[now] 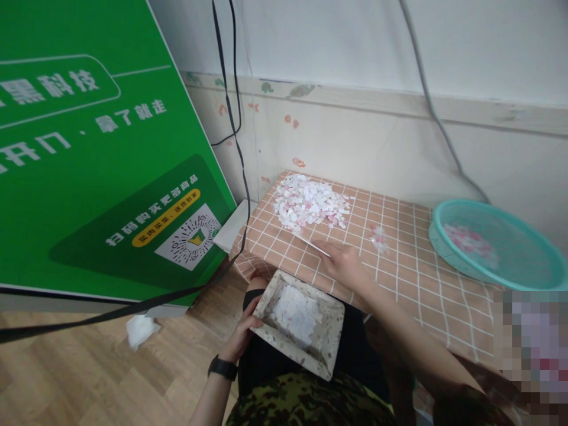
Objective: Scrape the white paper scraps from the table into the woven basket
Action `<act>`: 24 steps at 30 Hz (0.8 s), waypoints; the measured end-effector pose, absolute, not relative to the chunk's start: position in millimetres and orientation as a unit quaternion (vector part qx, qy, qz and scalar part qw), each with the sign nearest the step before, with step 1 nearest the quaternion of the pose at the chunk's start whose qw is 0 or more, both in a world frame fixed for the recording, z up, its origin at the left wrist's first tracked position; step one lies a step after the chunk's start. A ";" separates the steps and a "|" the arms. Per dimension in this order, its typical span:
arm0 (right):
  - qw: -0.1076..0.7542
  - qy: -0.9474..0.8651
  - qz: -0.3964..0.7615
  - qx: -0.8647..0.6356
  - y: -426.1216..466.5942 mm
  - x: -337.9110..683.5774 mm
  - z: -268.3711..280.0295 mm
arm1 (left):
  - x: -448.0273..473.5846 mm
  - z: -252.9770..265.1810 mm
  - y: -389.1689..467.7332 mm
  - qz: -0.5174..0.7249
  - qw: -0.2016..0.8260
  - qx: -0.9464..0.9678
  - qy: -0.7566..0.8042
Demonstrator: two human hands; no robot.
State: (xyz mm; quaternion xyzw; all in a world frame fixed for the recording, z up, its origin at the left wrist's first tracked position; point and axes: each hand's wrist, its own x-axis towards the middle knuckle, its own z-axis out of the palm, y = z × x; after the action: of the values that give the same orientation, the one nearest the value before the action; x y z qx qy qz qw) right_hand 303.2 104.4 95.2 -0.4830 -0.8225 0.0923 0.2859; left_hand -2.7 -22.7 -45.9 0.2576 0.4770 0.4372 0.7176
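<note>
My left hand point(247, 325) is wrapped round the left edge of a shallow rectangular tray point(331, 340), which rests tilted over my lap. The tray is pale with dark stains, and a layer of white flakes point(295, 313) lies in it. Over the table, my right hand point(344, 264) grips a thin, pale, stick-like tool point(316, 246); its exact kind is unclear. The tool's tip points at the near edge of a wide heap of small white and pink paper-like scraps point(308, 202). A smaller clump of scraps point(378, 239) lies to the right of my hand.
A checked brown cloth point(403, 236) covers the table against the wall. At the right stands a turquoise mesh basket point(523, 236) with pinkish scraps inside. A green panel point(110, 195) rises at the left, with a black strap point(242, 177) hanging in front. A white bag point(141, 330) lies on the floor.
</note>
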 end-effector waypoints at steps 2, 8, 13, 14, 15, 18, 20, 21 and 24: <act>0.273 -0.827 0.086 -0.484 105.5 304.2 95.4 | -2.5 -47.3 -22.8 0.440 0.712 0.258 0.482; 0.260 -0.805 0.045 -0.531 113.7 315.8 92.7 | -3.0 -49.2 -22.8 0.440 0.710 0.269 0.480; 0.291 -0.798 0.026 -0.527 109.2 307.8 96.0 | -3.6 -50.4 -21.9 0.444 0.713 0.270 0.471; 0.291 -0.808 0.034 -0.511 106.0 303.2 96.4 | -3.8 -50.9 -22.0 0.445 0.713 0.272 0.469; 0.287 -0.820 0.044 -0.493 102.7 298.5 96.2 | -4.0 -51.3 -22.2 0.446 0.712 0.274 0.468; 0.272 -0.838 0.059 -0.469 96.0 289.2 93.1 | -4.8 -52.7 -23.2 0.446 0.709 0.275 0.472; 0.266 -0.832 0.060 -0.482 96.2 289.9 90.8 | -5.2 -53.8 -23.5 0.445 0.710 0.276 0.472; 0.268 -0.825 0.058 -0.494 97.5 292.4 90.2 | -5.5 -54.5 -23.4 0.445 0.710 0.277 0.470; 0.282 -0.794 0.042 -0.537 103.5 304.3 91.4 | -5.8 -56.4 -22.5 0.444 0.716 0.273 0.465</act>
State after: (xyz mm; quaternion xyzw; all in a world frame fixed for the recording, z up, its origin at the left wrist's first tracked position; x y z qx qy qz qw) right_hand 304.3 103.5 91.4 -0.5374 -0.7936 0.0421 0.2821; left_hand -5.8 -22.5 -56.4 0.2731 0.4647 0.4438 0.7159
